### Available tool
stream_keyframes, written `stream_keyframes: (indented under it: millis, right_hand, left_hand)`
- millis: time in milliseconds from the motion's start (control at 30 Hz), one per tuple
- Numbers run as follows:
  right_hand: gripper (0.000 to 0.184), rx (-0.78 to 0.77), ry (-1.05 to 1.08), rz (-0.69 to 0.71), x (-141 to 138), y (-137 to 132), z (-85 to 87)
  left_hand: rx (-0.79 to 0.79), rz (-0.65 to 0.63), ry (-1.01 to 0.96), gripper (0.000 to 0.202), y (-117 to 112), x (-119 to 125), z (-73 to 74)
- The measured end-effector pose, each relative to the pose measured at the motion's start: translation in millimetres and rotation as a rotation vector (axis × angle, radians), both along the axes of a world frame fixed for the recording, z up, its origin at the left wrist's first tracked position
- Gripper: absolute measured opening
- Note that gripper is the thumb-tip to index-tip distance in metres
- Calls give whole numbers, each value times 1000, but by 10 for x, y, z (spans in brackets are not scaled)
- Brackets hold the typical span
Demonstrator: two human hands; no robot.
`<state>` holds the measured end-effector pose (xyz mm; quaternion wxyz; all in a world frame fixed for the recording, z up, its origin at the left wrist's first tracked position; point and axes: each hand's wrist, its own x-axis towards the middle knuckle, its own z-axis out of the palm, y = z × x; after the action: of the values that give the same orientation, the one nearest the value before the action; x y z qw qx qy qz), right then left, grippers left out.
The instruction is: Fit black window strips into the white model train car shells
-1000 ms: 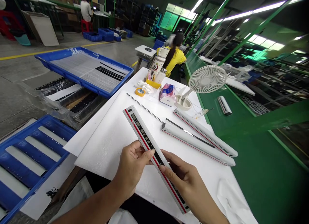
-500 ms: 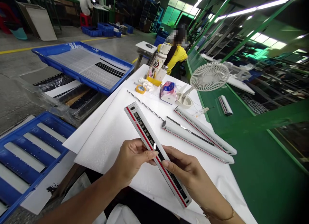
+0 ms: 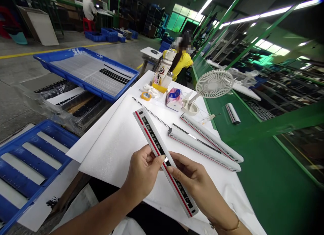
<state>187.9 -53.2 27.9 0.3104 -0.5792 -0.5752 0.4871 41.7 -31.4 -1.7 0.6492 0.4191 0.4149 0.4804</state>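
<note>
A long white model train carriage shell (image 3: 155, 137) with a red stripe and a black window strip lies slantwise across both my hands, above the table. My left hand (image 3: 141, 171) grips it near mid-length from the left, thumb pressed on the strip. From the right, my right hand (image 3: 196, 179) clasps it lower down, its thumb also on the black strip. Fingers underneath are partly hidden. Two similar carriage shells, a nearer one (image 3: 202, 148) and a farther one (image 3: 215, 138), rest to the right, with a thin dark strip (image 3: 202, 141) between them. Another slotted strip (image 3: 149, 112) lies beyond.
A fan (image 3: 214, 83), a tissue pack (image 3: 174, 97), yellow tape (image 3: 146, 96) and a bottle (image 3: 163, 68) stand at the table's far end. Blue trays (image 3: 87, 80) are on the left. On the right, a green conveyor (image 3: 250, 154) carries another shell (image 3: 233, 113). A person in yellow (image 3: 182, 64) sits beyond.
My left thumb has shifted slightly up along the strip. Both hands still hold the carriage shell, now tilted a little differently. The view has shifted slightly.
</note>
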Motion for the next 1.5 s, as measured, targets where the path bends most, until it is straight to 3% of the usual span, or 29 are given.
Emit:
stream_keyframes:
  millis: [200, 333, 400, 533, 600, 700, 800, 933, 1000, 1100, 1167, 1233, 1333, 1400, 1500]
  right_hand:
    - [41, -31, 41, -45, 22, 86, 60]
    - [40, -64, 29, 4, 52, 132, 31]
    - [38, 70, -100, 10, 69, 111, 0]
    - [30, 633, -529, 14, 55, -13, -100]
    - [25, 819, -706, 50, 28, -62, -182]
    - [22, 995, -899, 88, 6, -71, -331]
    - [25, 1097, -953, 132, 39, -38, -466]
    - [26, 1178, -939, 194, 141, -9, -569]
    - [27, 1227, -923, 216, 194, -3, -583]
    - [27, 1293, -885, 212, 248, 6, -540]
    - [23, 1309, -834, 214, 261, 16, -467]
    - [20, 1334, -773, 224, 263, 28, -367]
    - [16, 1406, -745, 238, 280, 41, -211]
    - [14, 1460, -795, 231, 307, 28, -135]
    - [21, 1493, -882, 108, 320, -57, -93]
  left_hand:
    - [-10, -32, -97, 17, 90, 0, 103]
    - [-146, -21, -184, 19, 79, -13, 147]
    - [-231, 17, -235, 19, 48, -21, 119]
    - [-352, 112, -364, 16, -13, -28, 17]
    - [-388, 140, -411, 14, -18, -20, -20]
    - [-428, 147, -445, 9, -4, 6, -51]
    - [-444, 101, -428, 8, -36, 4, -62]
    - [-456, -122, -138, 17, -199, -194, 3]
    - [-276, -217, 151, 23, -232, -387, 96]
    - [249, -85, 557, 19, -74, -651, 279]
    - [382, -169, 729, 23, 136, -722, 373]
    - [243, -451, 710, 33, 330, -690, 400]
    - [-87, -812, 440, 43, 445, -532, 315]
    - [-238, -868, 243, 43, 398, -421, 229]
    - [-354, -766, 23, 42, 244, -297, 163]
